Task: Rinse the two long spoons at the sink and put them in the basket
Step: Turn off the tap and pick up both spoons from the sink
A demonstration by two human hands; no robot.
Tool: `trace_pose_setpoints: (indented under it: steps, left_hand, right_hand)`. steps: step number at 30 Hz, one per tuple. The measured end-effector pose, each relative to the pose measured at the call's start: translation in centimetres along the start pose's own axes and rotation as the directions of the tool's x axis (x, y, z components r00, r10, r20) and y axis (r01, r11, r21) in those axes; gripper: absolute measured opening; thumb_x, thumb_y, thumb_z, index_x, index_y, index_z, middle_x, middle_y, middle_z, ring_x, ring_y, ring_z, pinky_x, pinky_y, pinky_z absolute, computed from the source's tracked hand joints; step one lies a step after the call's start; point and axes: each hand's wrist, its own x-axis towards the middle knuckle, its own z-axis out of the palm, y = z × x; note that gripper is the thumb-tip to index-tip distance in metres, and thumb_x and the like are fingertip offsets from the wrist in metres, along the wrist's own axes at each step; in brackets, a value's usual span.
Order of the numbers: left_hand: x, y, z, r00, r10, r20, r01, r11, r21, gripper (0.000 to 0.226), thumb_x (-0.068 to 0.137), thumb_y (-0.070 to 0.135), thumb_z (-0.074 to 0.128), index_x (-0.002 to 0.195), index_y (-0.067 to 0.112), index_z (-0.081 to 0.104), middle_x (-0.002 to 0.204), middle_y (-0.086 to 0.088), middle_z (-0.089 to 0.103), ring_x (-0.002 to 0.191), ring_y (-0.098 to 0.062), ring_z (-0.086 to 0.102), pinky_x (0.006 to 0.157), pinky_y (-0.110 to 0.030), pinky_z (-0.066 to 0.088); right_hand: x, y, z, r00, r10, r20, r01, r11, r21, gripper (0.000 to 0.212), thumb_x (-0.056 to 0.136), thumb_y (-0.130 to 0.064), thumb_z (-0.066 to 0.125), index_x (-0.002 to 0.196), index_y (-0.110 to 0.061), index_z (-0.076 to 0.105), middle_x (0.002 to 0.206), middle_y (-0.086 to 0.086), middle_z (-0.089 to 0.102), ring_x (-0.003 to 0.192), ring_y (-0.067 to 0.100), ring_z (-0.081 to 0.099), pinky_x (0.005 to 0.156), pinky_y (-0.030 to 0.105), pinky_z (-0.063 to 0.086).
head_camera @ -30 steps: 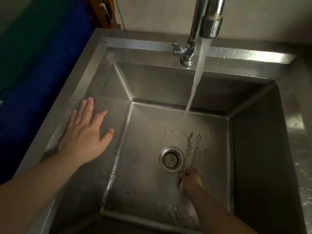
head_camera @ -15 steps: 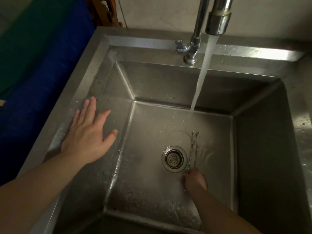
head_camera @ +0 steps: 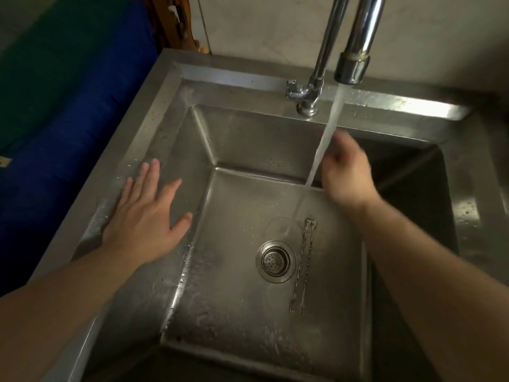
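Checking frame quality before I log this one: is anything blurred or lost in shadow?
Head view: the right hand at the water stream is motion-blurred; the left hand and the spoons are sharp; the sink right wall is in deep shadow.

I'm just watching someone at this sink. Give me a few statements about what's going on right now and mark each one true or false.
1. Water is running from the faucet. True.
2. The right hand is gripping the two long spoons. False: they lie on the sink floor, right of the drain, and the hand is raised beside the water stream.
3. The left hand lies flat and open on the sink's left side. True.
4. A basket sits inside the sink. False: none is visible.
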Motion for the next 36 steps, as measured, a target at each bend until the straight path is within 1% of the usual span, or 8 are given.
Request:
trace_pose_setpoints:
  steps: [2,4,6,8,13,25,34,36]
  left_hand:
    - [0.1,-0.1,0.1,1.000,0.000,-0.004,0.000,1.000,0.000,0.080,0.084,0.064,0.030,0.150,0.021,0.016,0.161,-0.015,-0.010,0.148,-0.023,-0.013,0.118,-0.047,0.004]
    - [0.1,-0.3,0.4,1.000,0.002,-0.007,-0.002,1.000,-0.017,0.080,0.084,0.063,0.031,0.150,0.021,0.014,0.161,-0.014,-0.012,0.147,-0.022,-0.015,0.118,-0.047,0.003]
    - [0.1,-0.4,0.5,1.000,0.007,-0.012,-0.007,1.000,-0.019,0.081,0.085,0.063,0.032,0.151,0.021,0.012,0.161,-0.013,-0.012,0.147,-0.022,-0.016,0.118,-0.048,0.003]
    - [0.1,-0.5,0.7,1.000,0.010,-0.021,-0.010,1.000,-0.011,0.080,0.085,0.063,0.032,0.151,0.021,0.012,0.161,-0.014,-0.011,0.147,-0.022,-0.015,0.118,-0.047,0.003]
    - [0.1,-0.6,0.6,1.000,0.018,-0.018,-0.019,1.000,-0.019,0.080,0.085,0.062,0.033,0.150,0.021,0.011,0.161,-0.013,-0.011,0.147,-0.022,-0.016,0.117,-0.046,0.001]
    - [0.1,-0.3,0.2,1.000,0.018,-0.016,-0.019,0.999,-0.037,0.080,0.083,0.060,0.034,0.150,0.020,0.015,0.162,-0.016,-0.007,0.148,-0.025,-0.010,0.118,-0.050,0.006]
    - [0.1,-0.2,0.2,1.000,0.014,-0.012,-0.014,0.999,-0.033,0.081,0.083,0.059,0.036,0.150,0.021,0.015,0.161,-0.016,-0.009,0.148,-0.024,-0.012,0.118,-0.048,0.002]
    - [0.1,-0.1,0.1,1.000,0.014,-0.011,-0.015,0.999,-0.038,0.081,0.083,0.060,0.036,0.150,0.021,0.014,0.161,-0.016,-0.009,0.148,-0.024,-0.012,0.118,-0.047,0.001]
  right_hand:
    - [2.8,-3.2,-0.6,0.986,-0.141,0.093,0.138,0.990,0.028,0.049,0.091,-0.007,0.052,0.136,-0.024,0.049,0.123,0.012,0.062,0.114,0.013,0.062,0.086,0.030,0.057]
    - [5.4,-5.2,-0.4,0.946,-0.239,0.219,0.271,0.953,-0.133,0.067,0.089,0.000,0.053,0.149,-0.022,0.034,0.147,0.015,0.047,0.130,0.021,0.052,0.099,0.035,0.051]
    - [7.1,-5.5,0.1,0.896,-0.296,0.331,0.396,0.870,-0.294,0.078,0.086,0.010,0.055,0.153,-0.011,0.022,0.159,0.018,0.026,0.145,0.029,0.030,0.119,0.038,0.029]
    - [7.8,-5.2,0.5,0.875,-0.310,0.373,0.429,0.852,-0.299,0.078,0.086,0.012,0.058,0.152,-0.003,0.020,0.160,0.020,0.019,0.148,0.030,0.020,0.121,0.030,0.016]
    - [7.7,-4.9,0.6,0.894,-0.263,0.362,0.358,0.905,-0.228,0.084,0.081,0.009,0.063,0.153,-0.009,0.023,0.157,0.018,0.027,0.142,0.028,0.032,0.115,0.033,0.030]
    - [6.5,-3.2,1.0,0.899,-0.237,0.368,0.305,0.942,-0.138,0.088,0.076,0.005,0.057,0.153,-0.023,0.024,0.162,0.009,0.022,0.148,0.030,0.022,0.109,0.054,0.041]
    - [5.3,-2.1,1.8,0.931,-0.150,0.332,0.181,0.981,-0.066,0.094,0.076,0.016,0.055,0.149,-0.038,0.028,0.161,-0.009,0.023,0.129,0.022,0.052,0.106,0.047,0.046]
    - [5.1,-2.0,1.7,0.932,-0.143,0.334,0.175,0.982,-0.068,0.096,0.075,0.018,0.055,0.148,-0.040,0.027,0.161,-0.012,0.022,0.134,0.022,0.048,0.107,0.046,0.045]
